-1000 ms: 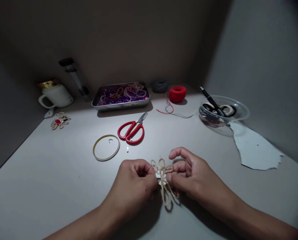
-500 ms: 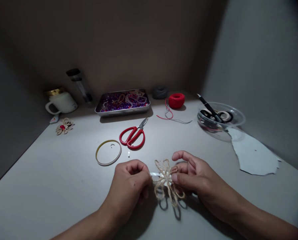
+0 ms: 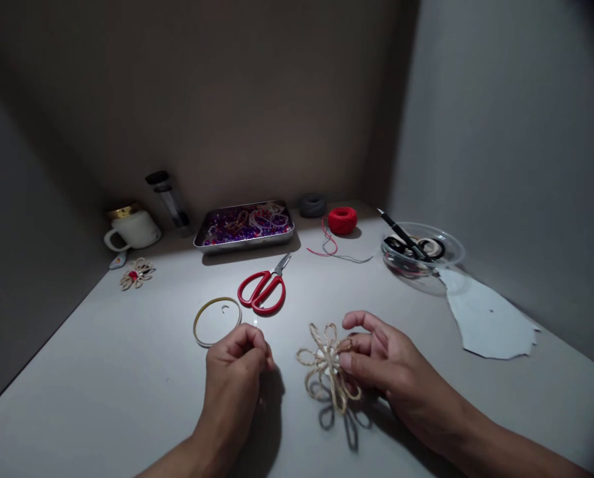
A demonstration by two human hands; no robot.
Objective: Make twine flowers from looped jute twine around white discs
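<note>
Dimness hides a good deal in the head view: light pools on the middle of the table [image 3: 102, 372], and the back corners fade out. Both forearms are cut off by the bottom edge.

The left hand [image 3: 234, 368] is curled almost into a fist, thumb pressed to forefinger. The fingertips turn away, so I cannot tell whether anything small is pinched there. It sits at 9 o'clock from the twine flower [image 3: 327, 364], a clear gap apart. The right hand [image 3: 381, 358], at 3 o'clock from the flower, pinches one loop between thumb and forefinger, its other fingers loosely bent. The thumb covers part of that side.

The flower is rough, pale string bent into long narrow loops that fan from a centre. It is near the front middle of the table, and its shadow falls apart from it toward 6 o'clock.

- A thin flat ring [image 3: 217, 321] lies at 11 o'clock from the left hand.
- Red-handled scissors [image 3: 262, 291], with the blades shut, lie just beyond the ring.
- At 12 o'clock a shiny metal tray [image 3: 244, 242] holds purple beads and pale strands, too small to tell apart.
- Beside the tray are a red thread ball [image 3: 342, 220] with a loose tail and a dim grey roll [image 3: 312, 205].
- At 2 o'clock a glass bowl [image 3: 446, 259] holds a dark pen [image 3: 399, 234] leaning out, plus rings I can hardly make out.
- A ragged paper sheet [image 3: 486, 318] lies against the bowl.
- At 10 o'clock stand a white mug [image 3: 132, 229] with a gold lid and a clear tube [image 3: 170, 199] with a black cap.
- Near them lies a smaller string flower [image 3: 137, 273] with a red centre.
</note>
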